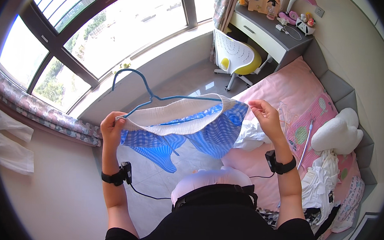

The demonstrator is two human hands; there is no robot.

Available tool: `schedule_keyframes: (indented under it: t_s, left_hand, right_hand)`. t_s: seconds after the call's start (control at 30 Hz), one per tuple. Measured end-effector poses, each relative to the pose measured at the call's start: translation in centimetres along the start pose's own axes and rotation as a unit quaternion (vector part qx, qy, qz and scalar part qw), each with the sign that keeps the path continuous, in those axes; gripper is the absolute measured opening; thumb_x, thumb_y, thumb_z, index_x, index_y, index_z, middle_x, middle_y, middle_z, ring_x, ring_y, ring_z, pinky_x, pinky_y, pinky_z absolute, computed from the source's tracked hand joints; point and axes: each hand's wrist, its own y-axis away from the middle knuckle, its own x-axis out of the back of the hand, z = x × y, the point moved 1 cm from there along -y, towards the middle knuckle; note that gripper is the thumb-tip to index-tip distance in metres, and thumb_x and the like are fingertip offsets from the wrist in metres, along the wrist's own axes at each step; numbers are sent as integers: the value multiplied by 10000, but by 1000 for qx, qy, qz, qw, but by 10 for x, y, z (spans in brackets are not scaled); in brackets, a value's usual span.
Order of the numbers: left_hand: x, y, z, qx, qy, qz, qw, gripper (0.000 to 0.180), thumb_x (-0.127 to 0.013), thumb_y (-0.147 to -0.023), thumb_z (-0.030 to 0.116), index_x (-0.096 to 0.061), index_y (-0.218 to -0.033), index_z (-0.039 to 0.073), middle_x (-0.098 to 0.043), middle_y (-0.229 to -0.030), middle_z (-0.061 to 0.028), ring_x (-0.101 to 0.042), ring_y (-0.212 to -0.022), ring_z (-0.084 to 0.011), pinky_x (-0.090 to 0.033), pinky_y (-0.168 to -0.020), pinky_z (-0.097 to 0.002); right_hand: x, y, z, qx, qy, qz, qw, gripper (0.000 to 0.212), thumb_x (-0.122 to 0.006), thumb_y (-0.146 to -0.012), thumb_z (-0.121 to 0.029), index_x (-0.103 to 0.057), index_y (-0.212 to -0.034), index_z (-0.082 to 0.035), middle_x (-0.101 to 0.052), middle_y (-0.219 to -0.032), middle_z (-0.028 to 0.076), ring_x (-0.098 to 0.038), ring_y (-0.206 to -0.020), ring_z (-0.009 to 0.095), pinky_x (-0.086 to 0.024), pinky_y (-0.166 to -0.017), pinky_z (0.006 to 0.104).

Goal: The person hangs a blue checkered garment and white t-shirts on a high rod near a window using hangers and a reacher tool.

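Note:
Blue-and-white checked shorts point(215, 132) with a wide white elastic waistband hang stretched out in front of me. A blue clothes hanger point(148, 87) runs into the waistband opening, its hook rising toward the window. At the left end, my left hand point(111, 126) is closed on the waistband, with one hanger end beside the thumb. My right hand point(266, 119) pinches the right upper corner of the shorts between thumb and fingers. The hanger's right end is hidden by the cloth.
A pink bed point(268, 87) to the right holds white clothes point(320, 183), a pole point(305, 144), a white cushion point(338, 130) and wire hangers point(284, 119). A white-and-yellow chair point(237, 54) stands by the desk point(289, 40). Windows line the left, and black wrist straps carry cables.

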Motion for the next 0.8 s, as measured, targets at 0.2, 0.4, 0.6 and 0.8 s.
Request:
schedule_keyframes:
  t_s: [0.2, 0.4, 0.6, 0.8]
  left_hand:
    - [-41, -9, 13, 4, 2, -55, 998, 134, -556, -801, 121, -594, -837, -3, -500, -656, 35, -417, -599, -27, -309, -526, -159]
    - [-100, 0, 47, -120, -152, -152, 969, 266, -565, -810, 169, -506, -1028, 27, -545, -862, -81, -509, -788, -166, -409, -712, -285]
    - [-182, 22, 75, 9, -170, -350, 921, 141, -509, -796, 25, -545, -931, 11, -548, -847, -125, -540, -773, -230, -436, -707, -303]
    - [-259, 31, 72, 52, -128, -467, 874, 54, -485, -737, -50, -529, -761, -30, -491, -705, -108, -486, -630, -199, -393, -570, -268]
  right_hand:
    - [3, 18, -35, 222, 174, 58, 958, 311, -621, -713, -75, -532, -1010, -43, -581, -894, 102, -545, -845, 253, -412, -735, 322]
    - [10, 37, 7, 224, 126, 108, 960, 117, -573, -712, -50, -488, -789, -71, -535, -735, 74, -521, -755, 239, -357, -710, 334]
    - [37, 80, 55, 179, 139, 143, 963, 126, -586, -675, -56, -512, -777, -65, -544, -734, 66, -524, -754, 224, -351, -730, 317]
    - [91, 122, 117, 103, 12, 142, 984, 223, -606, -718, -106, -532, -924, -66, -547, -899, 64, -522, -875, 199, -354, -803, 307]
